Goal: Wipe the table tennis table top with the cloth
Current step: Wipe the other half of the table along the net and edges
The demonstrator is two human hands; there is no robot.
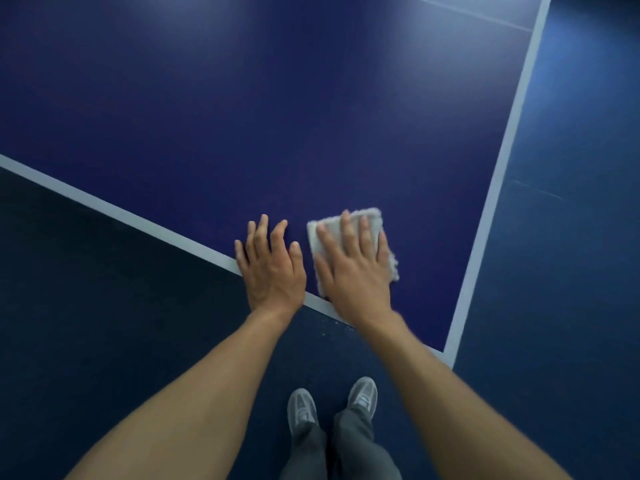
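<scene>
The right hand is lying flat with fingers straight and slightly spread, pressing down on the cloth. The left hand is resting just beside it, fingers spread and holding nothing, its palm sitting over the white edge line of the table tennis table top.

The cloth, pale and folded to a rough square, is lying almost wholly under the right palm and fingers, with its far edge and right corner showing beyond the fingertips. It is sitting near the table corner closest to the person, just inside the near edge line and apart from the side edge line on the right.

Judgement: the wiping step is in hand, with the cloth working at the near corner. Most of the dark blue surface is stretching away beyond the hands. The next move is calling for steady downward pressure while the cloth is drawn across the surface, keeping it flat under the palm.

Below, the person's grey shoes are standing on dark flooring.
</scene>
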